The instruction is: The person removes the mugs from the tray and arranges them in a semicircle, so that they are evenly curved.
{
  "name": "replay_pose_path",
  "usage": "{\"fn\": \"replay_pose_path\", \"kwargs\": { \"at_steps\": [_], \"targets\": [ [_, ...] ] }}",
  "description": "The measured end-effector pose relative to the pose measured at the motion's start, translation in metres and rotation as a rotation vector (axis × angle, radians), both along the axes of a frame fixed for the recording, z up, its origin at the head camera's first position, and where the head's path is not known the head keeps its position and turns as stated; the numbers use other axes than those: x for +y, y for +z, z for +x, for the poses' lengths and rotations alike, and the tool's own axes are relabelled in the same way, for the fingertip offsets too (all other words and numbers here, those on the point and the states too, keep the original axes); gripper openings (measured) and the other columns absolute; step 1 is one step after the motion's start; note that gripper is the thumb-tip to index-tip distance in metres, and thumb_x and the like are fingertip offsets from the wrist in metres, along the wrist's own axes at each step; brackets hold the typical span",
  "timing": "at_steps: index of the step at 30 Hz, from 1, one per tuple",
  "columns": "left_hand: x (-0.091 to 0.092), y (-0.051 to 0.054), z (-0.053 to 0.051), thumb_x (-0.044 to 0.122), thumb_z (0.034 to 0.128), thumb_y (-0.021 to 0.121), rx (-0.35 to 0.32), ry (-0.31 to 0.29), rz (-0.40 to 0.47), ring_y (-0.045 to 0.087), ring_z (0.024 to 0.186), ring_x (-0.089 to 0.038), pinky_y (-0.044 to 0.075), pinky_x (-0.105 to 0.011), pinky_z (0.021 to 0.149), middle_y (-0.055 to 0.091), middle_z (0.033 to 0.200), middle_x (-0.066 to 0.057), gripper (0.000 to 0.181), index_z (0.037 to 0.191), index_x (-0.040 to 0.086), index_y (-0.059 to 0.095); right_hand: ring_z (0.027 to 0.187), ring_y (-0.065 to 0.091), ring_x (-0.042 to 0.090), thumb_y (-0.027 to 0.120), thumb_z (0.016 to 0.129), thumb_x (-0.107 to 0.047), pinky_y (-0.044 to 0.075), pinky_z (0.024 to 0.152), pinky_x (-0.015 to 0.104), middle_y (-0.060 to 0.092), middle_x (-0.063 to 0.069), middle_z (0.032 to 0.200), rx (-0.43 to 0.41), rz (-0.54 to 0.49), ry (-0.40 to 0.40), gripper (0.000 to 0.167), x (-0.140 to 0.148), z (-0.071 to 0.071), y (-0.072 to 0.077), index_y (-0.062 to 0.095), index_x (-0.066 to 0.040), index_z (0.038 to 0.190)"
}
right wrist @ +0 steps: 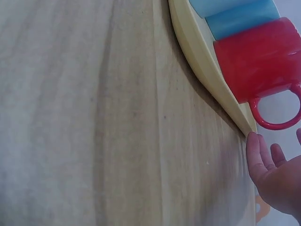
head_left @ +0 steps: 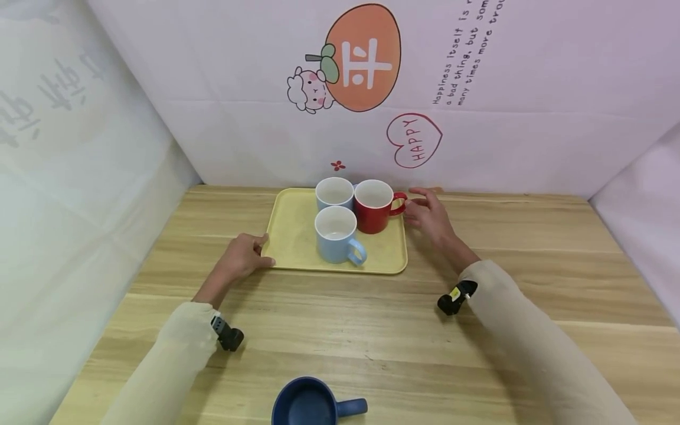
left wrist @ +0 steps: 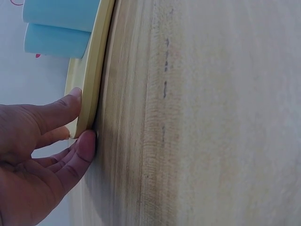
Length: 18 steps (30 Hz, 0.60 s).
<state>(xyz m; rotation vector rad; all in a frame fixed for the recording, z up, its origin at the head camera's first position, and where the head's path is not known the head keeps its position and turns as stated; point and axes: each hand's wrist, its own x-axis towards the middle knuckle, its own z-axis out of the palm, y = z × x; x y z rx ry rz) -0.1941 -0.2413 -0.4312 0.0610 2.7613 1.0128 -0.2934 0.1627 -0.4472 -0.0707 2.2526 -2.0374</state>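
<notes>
A yellow tray (head_left: 289,236) lies on the wooden table near the back wall. On it stand a red mug (head_left: 372,217), a front light blue mug (head_left: 334,245) and a back light blue mug (head_left: 333,195). My left hand (head_left: 243,255) pinches the tray's left edge; in the left wrist view the thumb (left wrist: 61,110) lies over the rim and fingertips are at its outer side. Beside the tray's right edge, close to the red mug's handle, is my right hand (head_left: 429,217). Its fingers (right wrist: 254,150) are extended, with the tips at the tray's edge in the right wrist view.
A dark blue mug (head_left: 305,404) stands at the table's near side, its handle pointing right. White cloth with printed drawings (head_left: 361,59) hangs behind the table, and more cloth (head_left: 79,177) borders the left side.
</notes>
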Motion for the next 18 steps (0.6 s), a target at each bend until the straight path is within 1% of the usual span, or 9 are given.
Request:
{"fn": "replay_pose_path", "kwargs": {
  "at_steps": [4,7,10,13,14,18],
  "targets": [
    [0.000,-0.001,-0.002,0.009,0.0840,0.081,0.005,-0.008,-0.002,0.027,0.054,-0.012,0.028,-0.026,0.051,0.052,0.068,-0.005,0.067,0.137,-0.012,0.047,0.113,0.056,0.037,0.056,0.104,-0.024,0.047,0.097,0.048,0.046,0.022,0.135,-0.020,0.006,0.013,0.054,0.000,-0.003,0.002,0.038,-0.005,0.151],
    [0.000,-0.002,-0.003,0.009,0.0839,0.081,0.011,-0.015,-0.008,0.027,0.054,-0.012,0.028,-0.026,0.052,0.051,0.067,-0.004,0.067,0.137,-0.013,0.048,0.114,0.056,0.040,0.055,0.104,-0.023,0.047,0.097,0.050,0.047,0.020,0.132,-0.027,0.028,0.029,0.053,-0.003,-0.003,0.008,0.039,-0.004,0.150],
    [0.001,-0.002,-0.003,0.009,0.0837,0.082,0.014,-0.022,-0.011,0.028,0.055,-0.013,0.029,-0.027,0.053,0.046,0.063,-0.003,0.067,0.137,-0.013,0.048,0.116,0.054,0.044,0.055,0.104,-0.019,0.047,0.097,0.051,0.048,0.023,0.131,-0.022,0.068,0.049,0.051,-0.006,0.003,0.018,0.041,0.000,0.148],
    [0.001,-0.003,-0.004,0.009,0.0840,0.081,0.016,-0.031,-0.013,0.029,0.056,-0.013,0.029,-0.028,0.054,0.043,0.062,-0.002,0.067,0.137,-0.014,0.047,0.117,0.052,0.047,0.055,0.103,-0.017,0.046,0.098,0.054,0.048,0.027,0.133,-0.010,0.104,0.068,0.047,-0.009,0.006,0.024,0.044,0.003,0.144],
    [0.001,-0.003,-0.003,0.009,0.0839,0.081,0.016,-0.029,-0.016,0.029,0.056,-0.013,0.030,-0.028,0.054,0.043,0.063,-0.002,0.067,0.137,-0.014,0.048,0.118,0.052,0.046,0.055,0.103,-0.017,0.046,0.097,0.053,0.048,0.027,0.134,-0.008,0.110,0.073,0.046,-0.009,0.006,0.024,0.045,0.003,0.143],
    [0.000,-0.003,-0.003,0.009,0.0844,0.081,0.020,-0.026,-0.030,0.029,0.057,-0.013,0.029,-0.028,0.054,0.042,0.063,-0.002,0.066,0.137,-0.015,0.047,0.115,0.055,0.043,0.056,0.104,-0.021,0.051,0.093,0.048,0.049,0.025,0.134,0.006,0.127,0.092,0.043,-0.006,-0.002,0.013,0.049,0.001,0.140]
  ]
}}
